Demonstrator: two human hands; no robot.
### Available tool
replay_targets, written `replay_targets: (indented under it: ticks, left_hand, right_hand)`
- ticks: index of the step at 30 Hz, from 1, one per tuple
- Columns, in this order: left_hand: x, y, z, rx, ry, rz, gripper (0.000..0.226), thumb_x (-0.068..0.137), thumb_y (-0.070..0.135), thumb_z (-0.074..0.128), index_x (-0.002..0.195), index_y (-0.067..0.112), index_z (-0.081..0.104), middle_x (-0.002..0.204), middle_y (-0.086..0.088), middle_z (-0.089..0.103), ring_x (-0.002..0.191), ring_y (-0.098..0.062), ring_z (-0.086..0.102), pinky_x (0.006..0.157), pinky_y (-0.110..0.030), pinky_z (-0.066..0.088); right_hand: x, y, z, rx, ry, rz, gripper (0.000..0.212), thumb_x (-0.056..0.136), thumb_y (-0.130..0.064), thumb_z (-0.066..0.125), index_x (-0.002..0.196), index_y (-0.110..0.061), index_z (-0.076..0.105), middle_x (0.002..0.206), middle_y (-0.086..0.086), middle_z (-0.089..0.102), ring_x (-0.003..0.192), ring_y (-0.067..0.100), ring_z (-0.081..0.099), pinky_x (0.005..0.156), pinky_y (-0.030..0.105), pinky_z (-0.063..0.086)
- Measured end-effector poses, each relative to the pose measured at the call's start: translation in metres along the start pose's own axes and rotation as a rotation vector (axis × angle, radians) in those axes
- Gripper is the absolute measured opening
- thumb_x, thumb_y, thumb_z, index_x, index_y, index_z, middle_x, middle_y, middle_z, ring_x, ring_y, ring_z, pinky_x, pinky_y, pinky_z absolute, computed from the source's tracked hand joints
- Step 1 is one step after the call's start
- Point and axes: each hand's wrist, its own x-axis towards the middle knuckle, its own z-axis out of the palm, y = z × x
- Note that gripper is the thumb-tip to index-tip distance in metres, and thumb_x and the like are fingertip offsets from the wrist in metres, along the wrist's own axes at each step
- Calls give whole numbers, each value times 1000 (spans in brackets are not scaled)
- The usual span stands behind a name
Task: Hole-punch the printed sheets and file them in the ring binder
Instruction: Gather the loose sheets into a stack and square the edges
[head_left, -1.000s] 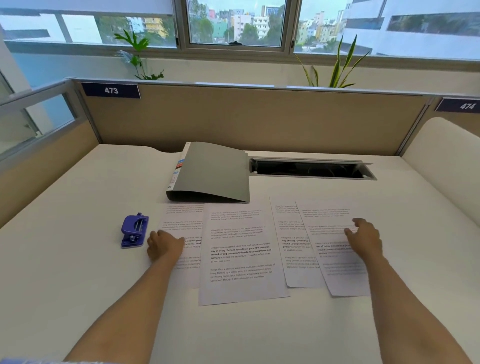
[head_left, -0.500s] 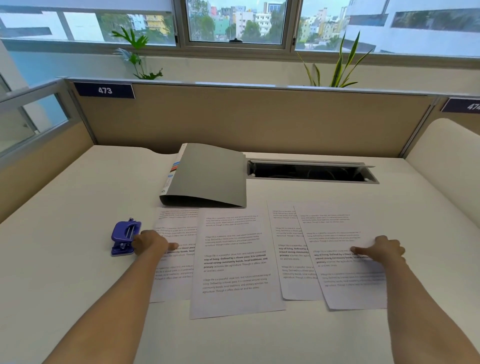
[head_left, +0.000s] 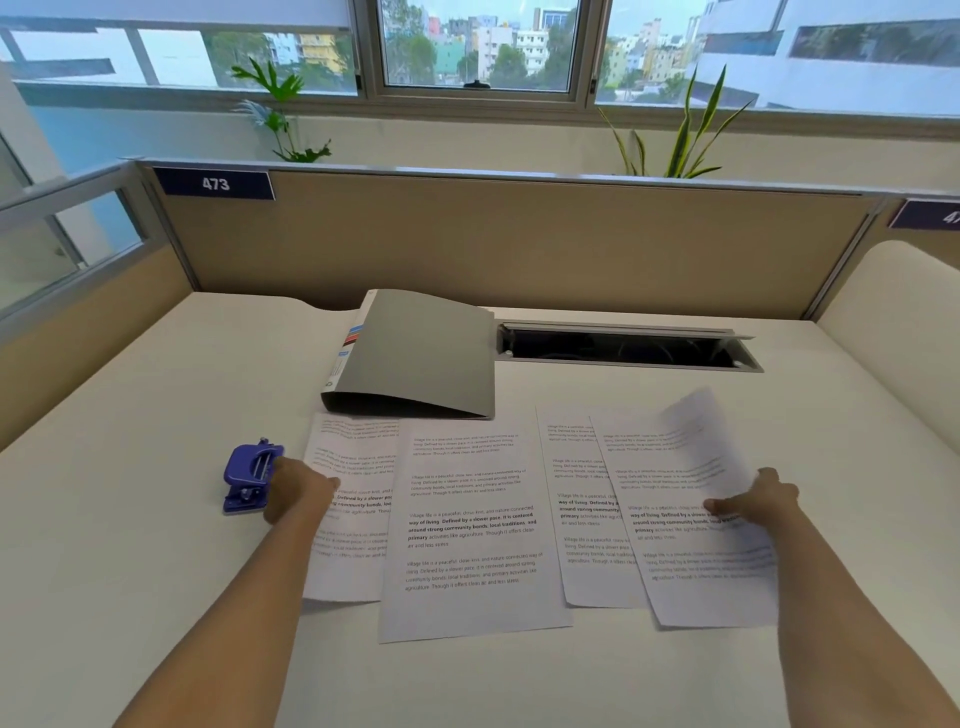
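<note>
At the left of the tabletop (head_left: 130, 519) the blue hole punch (head_left: 253, 475) sits just beside the leftmost sheet (head_left: 353, 525). The left hand (head_left: 298, 493) has moved off that sheet to the punch's right edge and touches it; whether its fingers grip the punch cannot be told, since they are hidden behind the hand. Further in, the middle sheet (head_left: 467, 535) lies flat, overlapping the leftmost one, and the grey ring binder (head_left: 421, 358) lies closed just beyond their top edges. The third sheet (head_left: 582, 519) is tucked under the rightmost sheet (head_left: 680, 525). The right hand (head_left: 763, 501), which half a second ago only pressed a finger on that page, now pinches it with the thumb on top. The page's far corner has risen off the tabletop, blurred by motion. By this reading, the first page is being picked up for punching, and nothing appears punched or filed yet
</note>
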Motion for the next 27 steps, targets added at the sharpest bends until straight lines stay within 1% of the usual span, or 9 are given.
replay_targets:
  ticks: [3,5,8,10,15,17,20,24,27]
  left_hand:
    - [-3,-1,-12,17,-33,53,40,86,16,65,120,-3,55,119,-22,61,107,-39,57,81,-40,45]
    - [-5,2,-23,86,-71,93,37,89,18,62,120,-3,58,121,-22,60,111,-38,56,73,-37,40]
    - [-12,7,-39,147,-88,139,42,88,20,63,124,-2,57,124,-21,59,113,-37,55,75,-37,43]
    - [-18,10,-50,129,-60,144,41,87,16,65,123,-1,58,125,-21,59,113,-37,56,82,-38,46]
    - [-37,17,-83,9,85,209,32,87,10,63,119,3,63,118,-23,62,105,-41,59,80,-41,49]
    - [-48,20,-99,-25,131,247,30,89,11,61,117,2,63,117,-24,62,104,-42,59,83,-44,50]
    - [-65,24,-123,-58,199,326,27,91,12,59,115,0,63,115,-25,62,102,-42,59,78,-43,49]
    - [-74,29,-150,-147,313,423,27,92,16,58,114,1,64,113,-25,63,100,-42,59,68,-38,42]
    - [-70,33,-158,-261,318,495,30,93,20,55,117,4,64,112,-21,65,94,-37,61,63,-34,43]
  right_hand:
    - [-7,-2,-2,-4,25,-35,84,70,-14,82,134,-1,30,130,25,45,118,41,47,90,46,42]
    - [-13,-3,-5,-42,42,-56,71,74,-11,77,130,-4,35,120,22,52,111,39,52,80,40,41]
    - [-22,-4,-9,-64,71,-83,51,79,-10,70,125,-9,48,101,15,53,95,32,53,76,35,39]
    - [-28,-7,-14,-39,95,-117,44,81,-9,66,123,-12,53,106,16,57,97,32,54,77,34,38]
    - [-42,-18,-26,28,164,-202,40,87,-15,62,126,-17,55,119,17,60,93,30,52,75,34,38]
    - [-48,-23,-32,48,189,-228,38,88,-18,60,126,-18,55,116,16,60,94,32,54,74,35,39]
    - [-61,-33,-42,62,240,-277,36,90,-22,57,126,-19,55,111,14,61,87,29,50,74,36,40]
    - [-85,-50,-62,117,299,-374,37,91,-23,58,128,-18,55,125,17,59,110,38,53,85,41,43]
    - [-104,-60,-81,255,353,-471,40,88,-23,61,127,-17,57,125,16,60,113,37,54,92,43,42]
